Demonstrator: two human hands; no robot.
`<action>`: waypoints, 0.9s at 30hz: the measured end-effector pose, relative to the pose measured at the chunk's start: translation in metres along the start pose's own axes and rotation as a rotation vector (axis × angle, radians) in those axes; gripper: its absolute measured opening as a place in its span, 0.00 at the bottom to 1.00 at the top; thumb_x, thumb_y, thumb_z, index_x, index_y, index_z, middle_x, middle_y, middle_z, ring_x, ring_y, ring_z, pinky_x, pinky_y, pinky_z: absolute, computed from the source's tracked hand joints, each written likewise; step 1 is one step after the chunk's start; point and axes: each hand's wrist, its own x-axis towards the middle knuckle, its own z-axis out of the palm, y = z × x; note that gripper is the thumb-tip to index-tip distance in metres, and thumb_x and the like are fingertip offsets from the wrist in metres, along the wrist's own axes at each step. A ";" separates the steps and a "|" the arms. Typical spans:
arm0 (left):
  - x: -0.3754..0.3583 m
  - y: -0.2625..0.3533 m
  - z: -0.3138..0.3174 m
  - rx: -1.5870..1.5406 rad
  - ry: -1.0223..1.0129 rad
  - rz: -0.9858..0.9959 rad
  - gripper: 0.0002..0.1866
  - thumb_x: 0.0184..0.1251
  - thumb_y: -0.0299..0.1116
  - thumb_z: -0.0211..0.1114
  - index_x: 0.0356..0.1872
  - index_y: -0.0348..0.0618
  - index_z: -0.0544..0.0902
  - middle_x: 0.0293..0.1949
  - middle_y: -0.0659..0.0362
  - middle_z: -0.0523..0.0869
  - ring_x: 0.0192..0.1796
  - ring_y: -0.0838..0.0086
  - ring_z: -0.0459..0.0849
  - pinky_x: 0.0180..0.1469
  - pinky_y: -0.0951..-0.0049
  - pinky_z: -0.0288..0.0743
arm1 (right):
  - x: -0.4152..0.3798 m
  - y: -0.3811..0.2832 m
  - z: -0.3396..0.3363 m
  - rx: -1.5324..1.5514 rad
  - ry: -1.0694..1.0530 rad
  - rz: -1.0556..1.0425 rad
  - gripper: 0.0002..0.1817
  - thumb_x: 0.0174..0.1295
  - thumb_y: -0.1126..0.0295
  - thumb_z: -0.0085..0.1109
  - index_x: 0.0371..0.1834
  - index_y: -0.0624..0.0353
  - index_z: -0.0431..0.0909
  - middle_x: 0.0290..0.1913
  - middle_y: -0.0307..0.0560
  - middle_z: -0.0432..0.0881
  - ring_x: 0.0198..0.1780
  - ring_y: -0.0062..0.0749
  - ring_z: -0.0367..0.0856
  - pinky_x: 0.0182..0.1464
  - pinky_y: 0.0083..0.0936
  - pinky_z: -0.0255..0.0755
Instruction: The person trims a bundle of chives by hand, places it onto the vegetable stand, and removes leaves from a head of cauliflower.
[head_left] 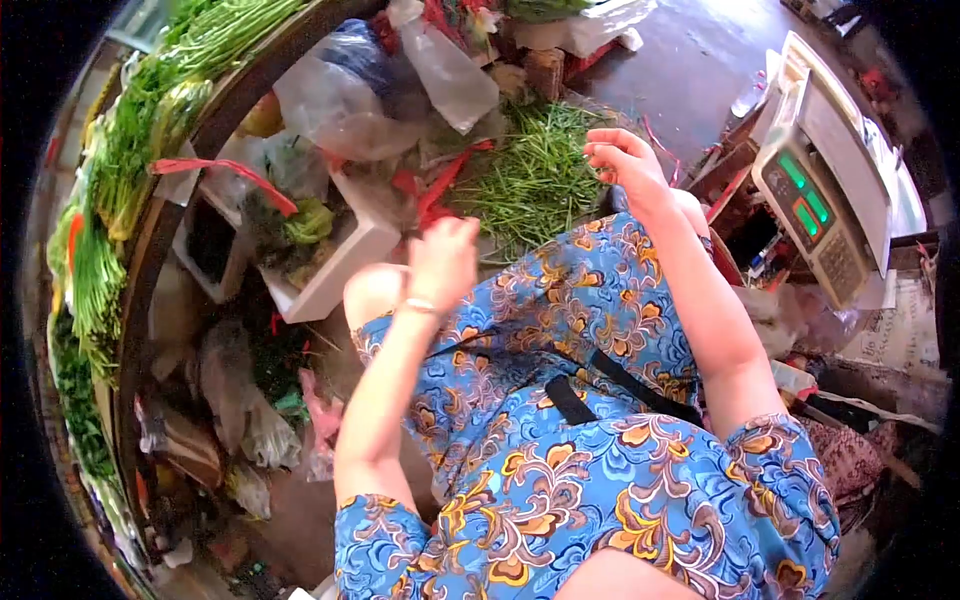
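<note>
My left hand (443,265) is closed, its fingers curled down beside a red plastic strip (432,195); whether they grip it is hidden. Over the right side of a heap of long thin green stems (535,175), my right hand (630,168) is raised with its fingers bent and apart. Nothing shows between them. The stems lie loose in front of my knees, some of them beyond the blue patterned clothing (590,300) on my lap.
On the left, bundled greens (95,290) line a raised shelf edge (150,240). Below it are a white foam box (340,255), another red strip (235,182) and clear plastic bags (335,95). A scale with lit green digits (815,190) stands at the right.
</note>
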 end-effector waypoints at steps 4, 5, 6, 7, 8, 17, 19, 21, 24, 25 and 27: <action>-0.031 0.072 0.071 -0.271 -0.674 0.306 0.22 0.61 0.28 0.56 0.59 0.47 0.77 0.53 0.46 0.82 0.54 0.53 0.83 0.55 0.56 0.77 | -0.008 -0.004 -0.014 -0.055 0.013 0.036 0.16 0.64 0.67 0.59 0.53 0.59 0.79 0.44 0.38 0.84 0.40 0.19 0.77 0.41 0.19 0.70; -0.043 0.085 0.085 -0.340 -0.788 0.352 0.22 0.61 0.27 0.55 0.59 0.47 0.77 0.52 0.46 0.83 0.53 0.52 0.83 0.54 0.56 0.77 | -0.008 -0.002 -0.018 -0.064 -0.010 0.058 0.14 0.66 0.67 0.59 0.54 0.55 0.80 0.45 0.36 0.84 0.41 0.16 0.78 0.42 0.16 0.70; -0.051 0.098 0.096 -0.411 -0.899 0.400 0.22 0.61 0.26 0.55 0.59 0.47 0.77 0.51 0.46 0.83 0.52 0.52 0.84 0.53 0.56 0.77 | -0.009 0.000 -0.020 -0.066 -0.014 0.064 0.14 0.66 0.67 0.59 0.54 0.55 0.80 0.45 0.36 0.84 0.41 0.16 0.78 0.42 0.16 0.70; -0.058 0.105 0.100 -0.407 -0.862 0.398 0.22 0.61 0.26 0.54 0.58 0.47 0.78 0.50 0.46 0.84 0.51 0.51 0.84 0.51 0.56 0.77 | -0.008 0.002 -0.020 -0.088 -0.025 0.082 0.14 0.66 0.67 0.59 0.54 0.55 0.80 0.45 0.36 0.84 0.41 0.16 0.78 0.42 0.16 0.70; -0.062 0.108 0.105 -0.398 -0.823 0.397 0.22 0.61 0.25 0.54 0.58 0.46 0.78 0.48 0.46 0.84 0.49 0.50 0.84 0.50 0.55 0.77 | -0.009 0.004 -0.021 -0.108 -0.035 0.095 0.14 0.66 0.67 0.59 0.54 0.55 0.80 0.45 0.36 0.84 0.41 0.16 0.78 0.42 0.16 0.70; -0.070 0.118 0.101 -0.326 -0.724 0.321 0.24 0.57 0.22 0.59 0.57 0.48 0.74 0.46 0.47 0.82 0.46 0.49 0.84 0.45 0.52 0.77 | -0.028 -0.001 -0.031 -0.180 -0.100 0.049 0.13 0.67 0.66 0.58 0.53 0.57 0.80 0.42 0.35 0.83 0.41 0.15 0.77 0.41 0.14 0.68; -0.072 0.117 0.101 -0.329 -0.720 0.323 0.26 0.56 0.22 0.60 0.59 0.48 0.73 0.46 0.47 0.82 0.46 0.49 0.83 0.45 0.53 0.77 | -0.032 -0.004 -0.031 -0.171 -0.101 0.047 0.13 0.67 0.66 0.58 0.53 0.57 0.80 0.42 0.35 0.83 0.40 0.15 0.77 0.41 0.14 0.68; -0.075 0.116 0.104 -0.330 -0.720 0.323 0.28 0.55 0.21 0.61 0.61 0.48 0.72 0.46 0.47 0.81 0.46 0.49 0.83 0.45 0.53 0.77 | -0.034 -0.004 -0.032 -0.156 -0.104 0.048 0.13 0.68 0.66 0.58 0.53 0.57 0.80 0.42 0.35 0.83 0.40 0.14 0.77 0.40 0.13 0.68; -0.073 0.116 0.100 -0.339 -0.706 0.327 0.31 0.53 0.22 0.63 0.63 0.48 0.71 0.47 0.48 0.81 0.46 0.49 0.83 0.46 0.54 0.77 | -0.033 -0.006 -0.034 -0.118 -0.099 0.017 0.13 0.68 0.67 0.57 0.52 0.58 0.80 0.41 0.35 0.83 0.40 0.14 0.77 0.40 0.12 0.69; -0.071 0.117 0.096 -0.357 -0.708 0.332 0.32 0.53 0.22 0.63 0.63 0.47 0.70 0.47 0.48 0.81 0.46 0.49 0.83 0.46 0.54 0.77 | -0.034 -0.008 -0.031 -0.120 -0.102 0.016 0.14 0.67 0.67 0.57 0.53 0.59 0.80 0.41 0.37 0.84 0.39 0.16 0.77 0.40 0.14 0.69; -0.067 0.119 0.089 -0.376 -0.716 0.344 0.32 0.53 0.22 0.63 0.64 0.46 0.70 0.47 0.48 0.81 0.46 0.49 0.83 0.46 0.54 0.77 | -0.033 -0.009 -0.030 -0.120 -0.097 0.018 0.15 0.66 0.66 0.56 0.53 0.60 0.79 0.41 0.39 0.84 0.39 0.19 0.77 0.40 0.16 0.70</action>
